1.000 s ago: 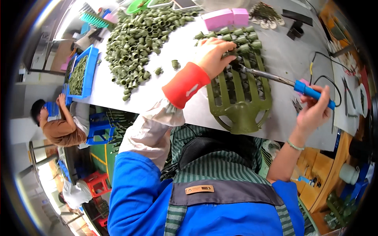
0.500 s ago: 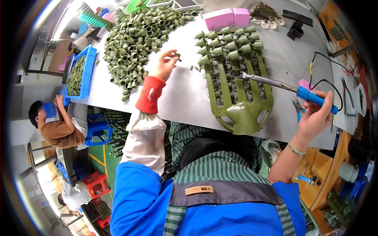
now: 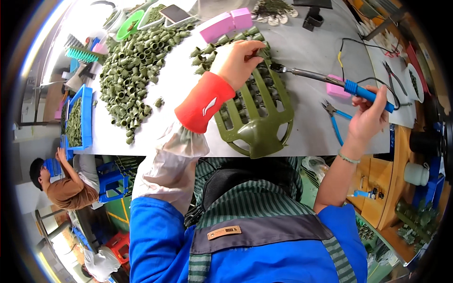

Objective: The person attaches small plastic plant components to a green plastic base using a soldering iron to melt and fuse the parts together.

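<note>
My right hand [image 3: 369, 117] clasps the blue-handled iron [image 3: 332, 80]; my left hand [image 3: 235, 61] curls over the green frame [image 3: 256, 131], far half, hold unclear.

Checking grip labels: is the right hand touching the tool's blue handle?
Touching. The head view shows the right hand closed around the rear part of the blue handle, covering some of it, with no gap.
</note>
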Demonstrator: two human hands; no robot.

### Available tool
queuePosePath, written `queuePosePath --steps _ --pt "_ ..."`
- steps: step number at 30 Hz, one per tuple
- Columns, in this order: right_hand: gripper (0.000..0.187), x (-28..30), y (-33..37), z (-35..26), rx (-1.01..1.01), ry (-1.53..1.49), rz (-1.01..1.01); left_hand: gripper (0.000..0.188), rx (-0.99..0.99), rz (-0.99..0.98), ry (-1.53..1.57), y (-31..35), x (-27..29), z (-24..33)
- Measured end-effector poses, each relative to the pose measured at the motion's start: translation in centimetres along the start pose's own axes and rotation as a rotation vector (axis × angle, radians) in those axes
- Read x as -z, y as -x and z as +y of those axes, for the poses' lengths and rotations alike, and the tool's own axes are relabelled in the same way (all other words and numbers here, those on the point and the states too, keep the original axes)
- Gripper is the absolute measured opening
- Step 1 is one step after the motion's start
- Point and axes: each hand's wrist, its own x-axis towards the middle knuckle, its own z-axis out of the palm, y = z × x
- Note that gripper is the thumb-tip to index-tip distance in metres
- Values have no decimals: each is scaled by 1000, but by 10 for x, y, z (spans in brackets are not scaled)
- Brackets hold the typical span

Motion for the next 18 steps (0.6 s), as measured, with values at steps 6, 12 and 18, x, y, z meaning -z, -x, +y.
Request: queuePosePath --steps 6,12,18 --pt "32 0 -3 16 -40 -52 -3 30 -76 33 -246 -11 -15 -3" --pt "32 -4 -3 28 -41 -87 2 28 -145 47 -441 -16 -23 -8" --pt "35 -7 -4 32 -58 -50 -22 28 -153 36 -501 -20 -30 -9"
